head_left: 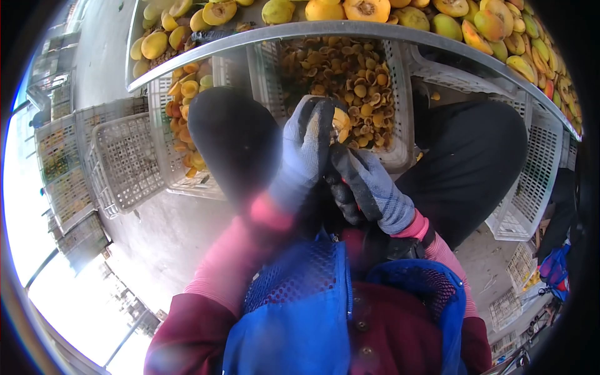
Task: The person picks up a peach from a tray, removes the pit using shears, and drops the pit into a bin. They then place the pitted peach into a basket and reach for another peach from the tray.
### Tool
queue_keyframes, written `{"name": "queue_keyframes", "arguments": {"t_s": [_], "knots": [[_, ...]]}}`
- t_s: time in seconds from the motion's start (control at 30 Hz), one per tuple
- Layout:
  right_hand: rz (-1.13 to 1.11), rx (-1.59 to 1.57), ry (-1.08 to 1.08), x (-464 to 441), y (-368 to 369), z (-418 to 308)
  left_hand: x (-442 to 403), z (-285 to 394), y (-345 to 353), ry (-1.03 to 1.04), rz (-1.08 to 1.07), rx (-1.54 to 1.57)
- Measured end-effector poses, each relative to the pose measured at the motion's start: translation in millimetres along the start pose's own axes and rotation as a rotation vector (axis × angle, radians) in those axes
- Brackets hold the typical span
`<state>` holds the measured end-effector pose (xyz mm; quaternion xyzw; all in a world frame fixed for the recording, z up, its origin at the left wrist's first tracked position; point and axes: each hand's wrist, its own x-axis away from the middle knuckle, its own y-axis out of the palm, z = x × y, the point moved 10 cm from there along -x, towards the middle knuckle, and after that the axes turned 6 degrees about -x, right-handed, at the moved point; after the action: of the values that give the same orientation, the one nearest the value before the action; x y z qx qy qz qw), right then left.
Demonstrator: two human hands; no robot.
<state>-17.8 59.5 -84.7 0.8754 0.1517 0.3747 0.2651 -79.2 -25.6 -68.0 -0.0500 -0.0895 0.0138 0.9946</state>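
Note:
My left hand (306, 147), in a grey glove with a black palm, is closed around a piece of yellow peach-like fruit (340, 125). Just below and to the right, my right hand (369, 187) wears a matching glove and has its fingers curled in. A small red bit shows between those fingers, but the thing they grip is mostly hidden. Both hands meet between my knees, over the near edge of a white plastic crate (403, 106). Inside it lie many brownish, cup-shaped fruit scraps (331, 56).
A metal-rimmed table (294, 28) crosses the top, heaped with whole and halved yellow fruit (369, 9). Left of my knee is a crate of orange fruit pieces (187, 87). White crates (128, 162) stand on the left, and another crate (531, 181) leans at the right.

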Motion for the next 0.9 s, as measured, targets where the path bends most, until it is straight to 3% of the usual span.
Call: {"name": "queue_keyframes", "arguments": {"t_s": [0.03, 0.13, 0.23, 0.33, 0.4, 0.53, 0.7, 0.73, 0.83, 0.9], "knots": [[0.013, -0.164, 0.182, 5.1, 5.2, 14.5, 0.2, 9.4, 0.2, 0.067, 0.006, -0.025], [-0.104, -0.366, 0.347, 14.0, 12.2, 27.1, -0.7, 14.1, 5.0, 0.083, -0.06, -0.059], [-0.406, -0.69, 0.423, 17.8, 32.3, 28.2, -5.3, 20.6, 14.2, 0.209, -0.197, -0.064], [-0.619, -1.07, 0.496, 21.4, 48.9, 24.5, -7.8, 10.6, 18.9, 0.105, -0.302, 0.034], [-0.668, -1.182, 0.536, 26.2, 54.0, 22.6, -8.6, 5.0, 21.2, 0.009, -0.323, 0.032], [-0.97, -1.364, 0.545, 39.4, 66.7, 4.1, -15.9, 29.5, 27.3, 0.33, -0.442, -0.251], [-0.939, -1.355, 0.534, 39.1, 67.6, 3.3, -9.9, 30.6, 23.2, 0.291, -0.316, -0.001], [-0.903, -1.355, 0.547, 38.7, 68.3, 6.5, -4.8, 41.6, 23.2, 0.436, -0.289, -0.106], [-0.887, -1.278, 0.495, 33.5, 63.6, 15.3, 6.5, 6.3, 19.2, -0.028, -0.219, 0.014], [-0.859, -1.267, 0.498, 31.5, 60.6, 22.5, 12.0, -5.4, 18.5, -0.103, -0.154, 0.241]]}}
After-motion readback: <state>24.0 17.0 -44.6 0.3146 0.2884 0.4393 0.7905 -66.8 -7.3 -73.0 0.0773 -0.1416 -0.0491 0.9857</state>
